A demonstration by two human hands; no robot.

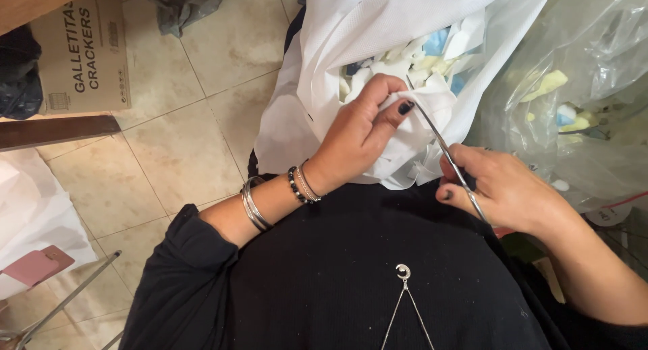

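My left hand (361, 130) grips a piece of white fabric (422, 130) over my lap, thumb pressed on its top edge. My right hand (506, 188) holds metal scissors (442, 142), fingers through the handles, with the blades reaching up into the fabric right beside my left thumb. Just beyond both hands lies an open white bag (317, 60) holding several white, blue and pale yellow scraps (418, 56). Bracelets ring my left wrist.
A clear plastic bag (587, 87) with more yellow and blue scraps sits at the right. A cardboard box (84, 53) stands on the tiled floor (182, 161) at upper left. White fabric with a pink item (37, 265) lies at the left edge. A pendant hangs on my black top.
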